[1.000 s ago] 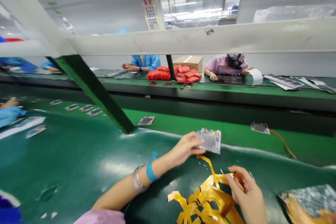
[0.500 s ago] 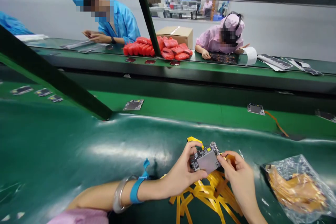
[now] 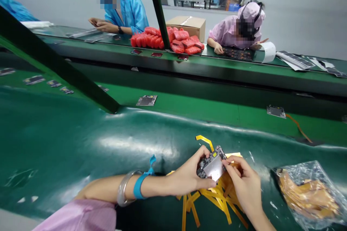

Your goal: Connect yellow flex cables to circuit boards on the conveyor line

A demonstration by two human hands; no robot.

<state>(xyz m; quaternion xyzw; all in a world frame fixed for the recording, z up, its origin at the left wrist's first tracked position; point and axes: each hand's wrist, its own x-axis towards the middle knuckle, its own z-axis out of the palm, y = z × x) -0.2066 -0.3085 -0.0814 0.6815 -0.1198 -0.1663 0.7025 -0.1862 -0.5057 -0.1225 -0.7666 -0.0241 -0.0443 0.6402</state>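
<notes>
A small circuit board with a grey metal shield is held between both my hands above the dark green mat. My left hand grips its left side with thumb below and fingers curled over the top. My right hand pinches its right edge with thumb and fingertips. Under the hands lies a tangle of yellow tape strips. My left wrist wears a blue strap and a silver bangle.
A clear plastic bag of orange-yellow strips lies to the right. Circuit boards ride the green conveyor beyond the mat. A slanted green post stands at left. Across the line two people work beside red packets and a cardboard box.
The head view has tilted down. My left hand brought the board from a raised hold down to my right hand, which joined the grip. The board now shows its grey shield side, slightly tilted.
</notes>
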